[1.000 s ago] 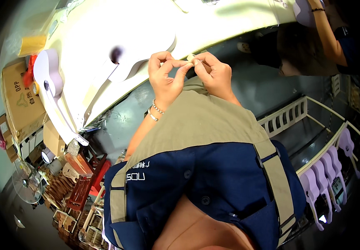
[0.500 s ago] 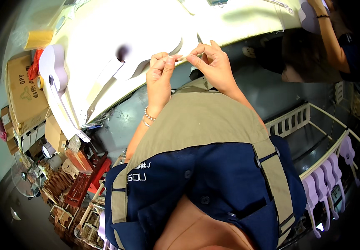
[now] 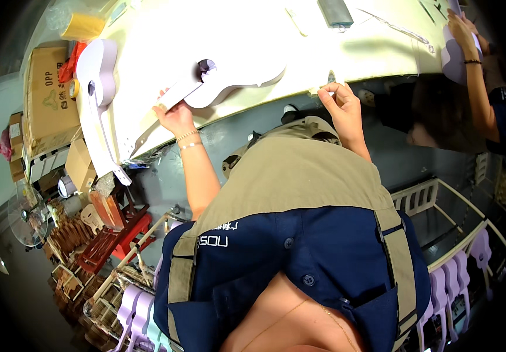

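Head view: my left hand (image 3: 174, 114) is gripping the guitar's neck (image 3: 174, 97) at centre-top; my right hand (image 3: 340, 97) is pinching a small part (image 3: 331, 78), which could slip off the surface (image 3: 382, 53) edge.

Pale lilac ukulele (image 3: 229, 82) lying flat on cream table, neck toward left, small pale strip (image 3: 330, 82) at table edge

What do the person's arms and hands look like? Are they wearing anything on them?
Both arms are bare, with no sleeves showing on the forearms and no gloves. The left hand has two thin bracelets around the wrist, one above the other. The right hand has nothing on its wrist that I can see. No rings are clear enough to tell.
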Demonstrator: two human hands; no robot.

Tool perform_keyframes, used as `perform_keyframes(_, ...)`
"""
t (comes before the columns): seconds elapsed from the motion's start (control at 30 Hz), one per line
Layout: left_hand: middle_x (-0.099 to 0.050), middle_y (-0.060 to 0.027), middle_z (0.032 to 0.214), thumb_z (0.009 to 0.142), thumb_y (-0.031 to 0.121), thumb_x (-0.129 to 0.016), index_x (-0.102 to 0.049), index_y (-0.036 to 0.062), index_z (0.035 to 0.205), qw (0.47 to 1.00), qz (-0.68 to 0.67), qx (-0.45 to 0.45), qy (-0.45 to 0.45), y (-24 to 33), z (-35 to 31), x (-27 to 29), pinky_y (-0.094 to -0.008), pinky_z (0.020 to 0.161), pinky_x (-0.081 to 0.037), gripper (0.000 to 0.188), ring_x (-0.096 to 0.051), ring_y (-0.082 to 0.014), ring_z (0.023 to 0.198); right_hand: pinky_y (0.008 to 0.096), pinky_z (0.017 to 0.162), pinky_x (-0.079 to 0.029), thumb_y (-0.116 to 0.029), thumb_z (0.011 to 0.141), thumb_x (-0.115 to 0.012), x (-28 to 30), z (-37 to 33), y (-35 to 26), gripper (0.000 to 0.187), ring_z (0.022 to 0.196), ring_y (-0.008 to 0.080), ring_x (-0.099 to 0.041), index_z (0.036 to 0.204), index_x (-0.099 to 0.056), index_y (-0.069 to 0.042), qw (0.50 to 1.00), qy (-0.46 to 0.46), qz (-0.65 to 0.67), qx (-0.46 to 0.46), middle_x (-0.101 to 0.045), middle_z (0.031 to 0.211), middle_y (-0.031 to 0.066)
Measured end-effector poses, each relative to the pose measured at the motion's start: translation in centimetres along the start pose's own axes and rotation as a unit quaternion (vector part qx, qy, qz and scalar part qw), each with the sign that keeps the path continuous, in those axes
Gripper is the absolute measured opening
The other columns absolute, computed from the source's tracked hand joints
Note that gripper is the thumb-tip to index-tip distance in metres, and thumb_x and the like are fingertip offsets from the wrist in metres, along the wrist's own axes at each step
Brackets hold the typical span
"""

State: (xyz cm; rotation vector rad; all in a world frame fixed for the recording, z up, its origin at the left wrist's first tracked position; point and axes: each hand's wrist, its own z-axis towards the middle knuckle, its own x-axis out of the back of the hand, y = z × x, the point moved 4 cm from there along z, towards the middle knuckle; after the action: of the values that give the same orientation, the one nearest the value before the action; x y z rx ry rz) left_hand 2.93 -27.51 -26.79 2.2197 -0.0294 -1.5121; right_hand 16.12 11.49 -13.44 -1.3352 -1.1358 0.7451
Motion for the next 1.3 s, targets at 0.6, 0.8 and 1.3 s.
perform_keyframes(0.6,-0.051,-0.0085,0.092,0.093,0.044,-0.039,-0.011,0.0163,0.133,0.817,0.436,-0.284,-0.249,6.0,-3.5,-22.6,-0.0496,0.067,-0.057,0.056,-0.063,-0.0395,0.074,0.0288,0.092,-0.017,-0.014,0.086,-0.059,2.3,1.1,-2.0,0.01,0.059,0.0041,-0.033,0.079,-0.055,-0.008,0.991,-0.113,0.061,0.048,-0.037,0.062,-0.0075)
perform_keyframes(0.8,-0.05,-0.0048,0.09,0.093,0.044,-0.041,-0.033,0.0129,0.114,0.892,0.426,-0.124,-0.086,10.3,-6.5,-19.6,-0.0515,0.077,-0.049,0.038,-0.06,-0.0358,0.082,0.0269,0.076,-0.037,-0.019,0.084,-0.059,-0.6,1.4,-4.9,0.01,0.07,0.0095,-0.039,0.081,-0.057,-0.009,0.938,-0.323,0.062,0.108,-0.043,0.085,0.0008)
perform_keyframes(1.3,-0.054,-0.0077,0.088,0.091,0.041,-0.048,-0.035,0.0078,0.107,0.902,0.43,-0.041,0.03,13.2,-11.1,-12.6,-0.0447,0.077,-0.05,0.04,-0.06,-0.0321,0.088,0.0287,0.075,-0.034,-0.037,0.075,-0.067,-5.9,0.1,-9.3,0.031,0.081,0.0177,-0.038,0.078,-0.053,-0.01,0.842,-0.509,0.038,0.176,-0.045,0.1,0.006)
